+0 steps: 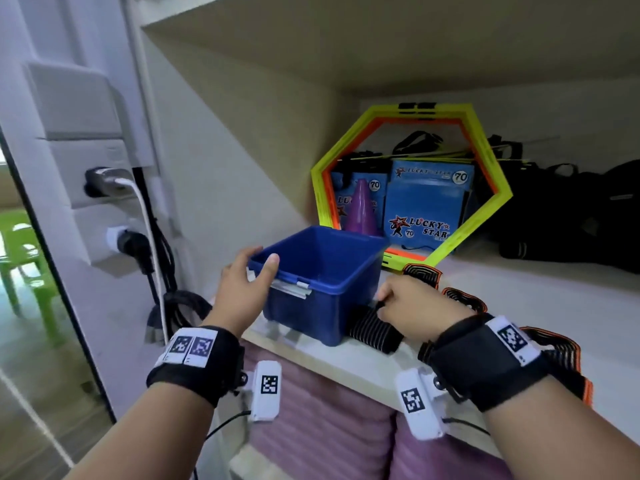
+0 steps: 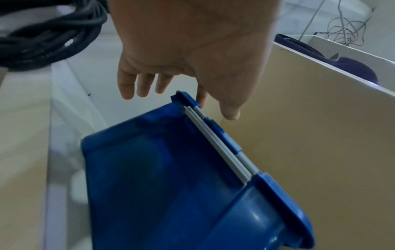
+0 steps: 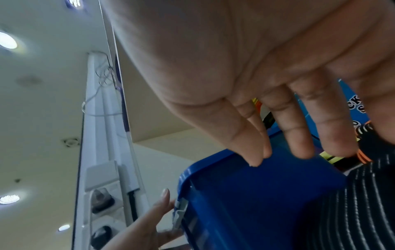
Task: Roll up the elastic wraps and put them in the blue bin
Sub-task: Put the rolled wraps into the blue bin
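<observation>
The blue bin (image 1: pixel 322 271) stands empty at the shelf's front edge, with a grey handle (image 2: pixel 220 143) folded against its near wall. My left hand (image 1: pixel 258 259) spans the bin's near left corner, thumb over the rim and fingers loosely straight outside the wall. Against the bin's right side lies a black elastic wrap with white stripes (image 1: pixel 375 332) (image 3: pixel 363 203). My right hand (image 1: pixel 384 299) hovers over it and pinches its end between thumb and forefinger. More black-and-orange wraps (image 1: pixel 462 299) lie spread on the shelf behind and under my right wrist.
Yellow-and-orange hexagon rings (image 1: pixel 485 140) lean at the back, framing blue boxes (image 1: pixel 429 202) and a purple cone (image 1: pixel 362 209). Black bags (image 1: pixel 571 209) fill the back right. Sockets and hanging cables (image 1: pixel 152 258) are left of the shelf (image 1: pixel 519 296). Purple mats (image 1: pixel 311 427) sit below.
</observation>
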The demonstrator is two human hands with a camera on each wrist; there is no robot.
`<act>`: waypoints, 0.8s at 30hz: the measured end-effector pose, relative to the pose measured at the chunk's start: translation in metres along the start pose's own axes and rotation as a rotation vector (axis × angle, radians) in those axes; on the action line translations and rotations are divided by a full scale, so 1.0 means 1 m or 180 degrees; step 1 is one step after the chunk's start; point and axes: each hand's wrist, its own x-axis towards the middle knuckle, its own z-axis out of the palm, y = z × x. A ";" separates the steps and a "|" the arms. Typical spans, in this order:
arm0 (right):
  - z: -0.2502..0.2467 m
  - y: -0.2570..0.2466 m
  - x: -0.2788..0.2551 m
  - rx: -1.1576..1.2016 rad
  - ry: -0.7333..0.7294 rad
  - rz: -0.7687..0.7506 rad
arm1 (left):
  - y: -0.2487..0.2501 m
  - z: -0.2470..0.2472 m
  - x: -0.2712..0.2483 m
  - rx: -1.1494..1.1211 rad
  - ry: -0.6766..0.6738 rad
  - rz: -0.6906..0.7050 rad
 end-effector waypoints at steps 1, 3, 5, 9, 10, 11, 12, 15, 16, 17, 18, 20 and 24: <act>-0.003 -0.004 0.006 -0.0200 -0.0129 0.0013 | -0.002 0.002 0.003 -0.0101 -0.0083 0.0026; -0.008 -0.012 0.017 -0.0614 -0.0402 0.0044 | -0.008 0.005 0.008 -0.0369 -0.0240 -0.0016; -0.008 -0.018 0.022 -0.0940 -0.0625 0.0090 | -0.010 0.007 0.008 -0.0593 -0.0282 -0.0049; 0.002 -0.021 0.038 -0.1463 -0.0837 0.0536 | -0.013 0.011 0.011 -0.0738 -0.0311 -0.0012; 0.003 -0.022 0.041 -0.1551 -0.0828 0.0611 | -0.014 0.013 0.011 -0.0806 -0.0300 0.0005; 0.005 -0.023 0.043 -0.1622 -0.0808 0.0612 | -0.015 0.014 0.012 -0.0871 -0.0281 0.0038; 0.006 -0.026 0.044 -0.1683 -0.0829 0.0617 | -0.017 0.015 0.013 -0.0911 -0.0269 0.0075; 0.013 -0.027 0.050 -0.1816 -0.0960 0.0648 | -0.026 0.019 0.017 -0.0916 -0.0275 0.0238; 0.014 -0.027 0.052 -0.1843 -0.1038 0.0677 | -0.028 0.020 0.018 -0.0916 -0.0282 0.0269; 0.016 -0.024 0.055 -0.1817 -0.1104 0.0722 | -0.030 0.021 0.018 -0.0915 -0.0292 0.0279; 0.017 -0.022 0.057 -0.1751 -0.1159 0.0760 | -0.032 0.021 0.019 -0.0913 -0.0304 0.0284; 0.014 -0.021 0.058 -0.1569 -0.1200 0.0831 | -0.034 0.023 0.019 -0.0882 -0.0297 0.0303; 0.009 -0.020 0.058 -0.1444 -0.1294 0.1063 | -0.033 0.023 0.018 -0.0840 -0.0287 0.0323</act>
